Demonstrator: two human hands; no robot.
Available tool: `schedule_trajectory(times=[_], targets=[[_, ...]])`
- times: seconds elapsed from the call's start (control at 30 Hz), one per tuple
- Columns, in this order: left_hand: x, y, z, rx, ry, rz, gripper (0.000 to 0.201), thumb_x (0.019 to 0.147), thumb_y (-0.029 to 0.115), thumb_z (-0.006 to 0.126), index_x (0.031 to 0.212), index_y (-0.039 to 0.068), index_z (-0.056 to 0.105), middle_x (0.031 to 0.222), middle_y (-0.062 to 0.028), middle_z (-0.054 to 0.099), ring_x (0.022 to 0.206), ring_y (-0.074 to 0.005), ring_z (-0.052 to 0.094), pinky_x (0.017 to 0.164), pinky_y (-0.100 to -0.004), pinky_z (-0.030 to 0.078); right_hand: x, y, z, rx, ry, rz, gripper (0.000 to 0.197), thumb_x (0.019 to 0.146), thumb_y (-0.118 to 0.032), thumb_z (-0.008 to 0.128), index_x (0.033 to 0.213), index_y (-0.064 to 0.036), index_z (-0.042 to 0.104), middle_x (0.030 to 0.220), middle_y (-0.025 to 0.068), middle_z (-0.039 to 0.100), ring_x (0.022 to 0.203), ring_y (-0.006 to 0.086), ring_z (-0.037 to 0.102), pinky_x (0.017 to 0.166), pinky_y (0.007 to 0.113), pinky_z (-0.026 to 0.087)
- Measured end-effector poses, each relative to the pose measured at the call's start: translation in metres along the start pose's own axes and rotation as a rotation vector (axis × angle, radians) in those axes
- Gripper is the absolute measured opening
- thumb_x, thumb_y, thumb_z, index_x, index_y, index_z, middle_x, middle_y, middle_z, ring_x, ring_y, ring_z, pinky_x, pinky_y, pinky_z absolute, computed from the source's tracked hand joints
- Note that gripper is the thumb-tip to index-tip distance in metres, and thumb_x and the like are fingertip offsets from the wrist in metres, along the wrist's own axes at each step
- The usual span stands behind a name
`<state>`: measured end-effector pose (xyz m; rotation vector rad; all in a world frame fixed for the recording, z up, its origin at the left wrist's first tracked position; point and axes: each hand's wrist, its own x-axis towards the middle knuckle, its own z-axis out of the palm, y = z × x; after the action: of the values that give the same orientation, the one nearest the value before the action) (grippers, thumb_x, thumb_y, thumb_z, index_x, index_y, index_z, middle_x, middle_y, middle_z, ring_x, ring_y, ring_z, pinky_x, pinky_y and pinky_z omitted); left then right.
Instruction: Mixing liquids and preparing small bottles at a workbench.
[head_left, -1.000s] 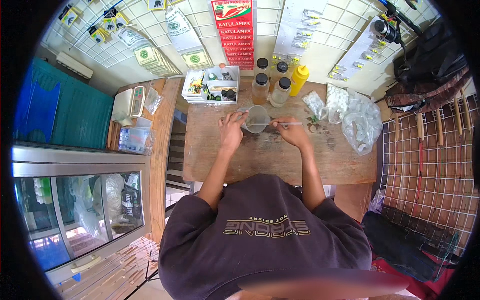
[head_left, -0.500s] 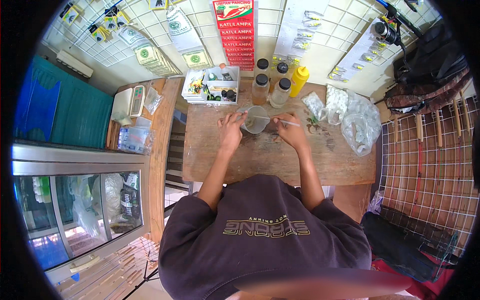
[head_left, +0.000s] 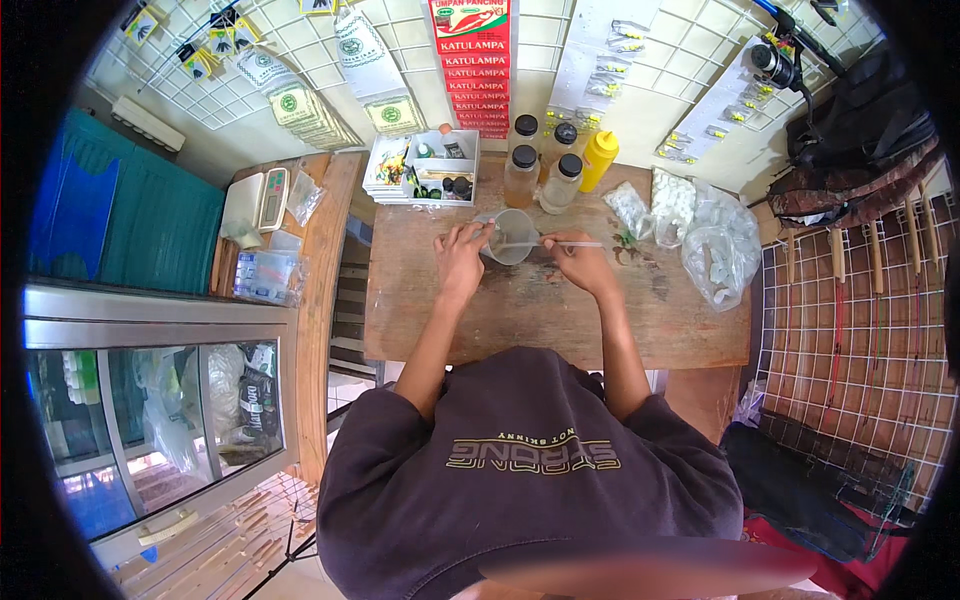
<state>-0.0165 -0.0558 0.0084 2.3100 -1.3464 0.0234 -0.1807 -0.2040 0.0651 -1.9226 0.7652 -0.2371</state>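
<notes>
My left hand [head_left: 461, 260] is closed around the left side of a translucent plastic cup [head_left: 514, 222], which tilts on the wooden table [head_left: 430, 325]. Between the fingers of my right hand [head_left: 582, 264] is a thin whitish stick [head_left: 585, 244]. Its inner end reaches into the cup, and the other end sticks out to the right past my fingers. What the cup contains is too faint to make out. Just beyond the cup stand several dark-capped bottles [head_left: 521, 180] with clear to brownish liquid.
A yellow squeeze bottle [head_left: 598, 162] stands right of the capped bottles. Plastic bags with white contents [head_left: 673, 207] lie at the table's right. Back left sits a white divided box [head_left: 462, 190] of small bottles and packets. A scale [head_left: 257, 202] rests on the left side table.
The stick has swung from a slant to nearly level, its inner end moving toward me within the cup. My right hand shifted slightly with it; my left hand stays on the cup.
</notes>
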Motion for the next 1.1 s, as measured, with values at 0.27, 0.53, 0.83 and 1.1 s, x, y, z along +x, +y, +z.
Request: schedule_trajectory(times=[0.27, 0.53, 0.83, 1.1], targets=[[-0.002, -0.001, 0.002, -0.020, 0.013, 0.008, 0.053, 0.077, -0.004, 0.053, 0.124, 0.019, 0.064, 0.117, -0.0024, 0.061, 0.112, -0.0221, 0.052, 0.095, -0.0444, 0.033, 0.009, 0.013, 0.000, -0.375, 0.345, -0.575, 0.019, 0.089, -0.013, 0.059, 0.099, 0.0007, 0.069, 0.081, 0.0164, 0.066, 0.067, 0.0271, 0.066, 0.054, 0.036, 0.054], [-0.002, -0.002, 0.002, -0.016, 0.002, 0.022, 0.054, 0.077, -0.004, 0.053, 0.125, 0.019, 0.063, 0.117, -0.0026, 0.061, 0.112, -0.0226, 0.052, 0.095, -0.0443, 0.033, 0.001, -0.002, -0.002, -0.198, 0.167, -0.211, 0.019, 0.087, -0.015, 0.060, 0.096, -0.0018, 0.070, 0.089, 0.0173, 0.068, 0.072, 0.0333, 0.065, 0.070, 0.039, 0.052], [-0.002, 0.002, 0.000, -0.004, 0.000, 0.011, 0.057, 0.076, -0.006, 0.054, 0.127, 0.019, 0.062, 0.118, -0.0031, 0.060, 0.112, -0.0227, 0.052, 0.095, -0.0439, 0.033, 0.005, 0.009, 0.007, -0.240, 0.167, -0.197, 0.018, 0.088, -0.016, 0.059, 0.096, -0.0051, 0.071, 0.082, 0.0151, 0.069, 0.074, 0.0311, 0.064, 0.070, 0.039, 0.050], [-0.008, -0.006, 0.006, 0.026, 0.028, 0.021, 0.057, 0.074, -0.004, 0.060, 0.127, 0.019, 0.061, 0.117, -0.0010, 0.059, 0.113, -0.0209, 0.051, 0.092, -0.0465, 0.034, 0.002, 0.003, 0.008, -0.344, 0.341, -0.405, 0.018, 0.088, -0.017, 0.059, 0.095, -0.0065, 0.072, 0.078, 0.0158, 0.068, 0.067, 0.0249, 0.065, 0.065, 0.037, 0.051]])
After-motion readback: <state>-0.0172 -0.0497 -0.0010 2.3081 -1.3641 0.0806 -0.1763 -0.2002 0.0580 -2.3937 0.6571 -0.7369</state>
